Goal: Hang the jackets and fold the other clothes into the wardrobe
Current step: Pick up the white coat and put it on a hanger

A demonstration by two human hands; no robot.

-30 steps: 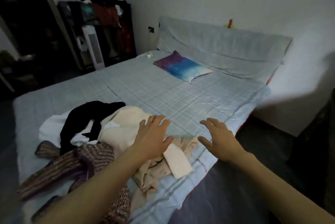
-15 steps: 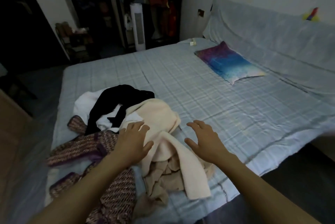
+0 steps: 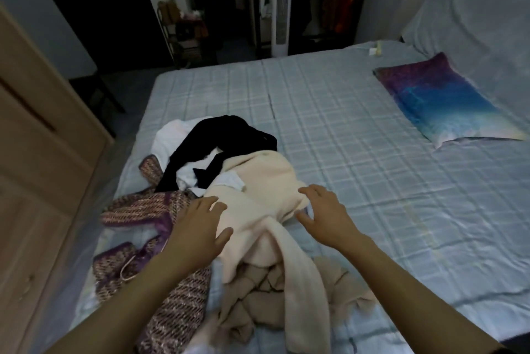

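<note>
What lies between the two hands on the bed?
In the head view, the cream garment lies between the left hand and the right hand.

Counts: hands 2, left hand (image 3: 198,227) and right hand (image 3: 327,216), near centre. Garments in the near-left pile 5: cream fleece (image 3: 258,196), black garment (image 3: 218,135), white garment (image 3: 169,135), purple knit (image 3: 137,210), tan garment (image 3: 258,299). The knit could be more than one piece, can't tell. Pillow (image 3: 441,101) 1, far right. Bed (image 3: 344,138) 1. White tower fan (image 3: 282,9) 1, far centre. Wooden cabinet (image 3: 37,152) 1, left.
</note>
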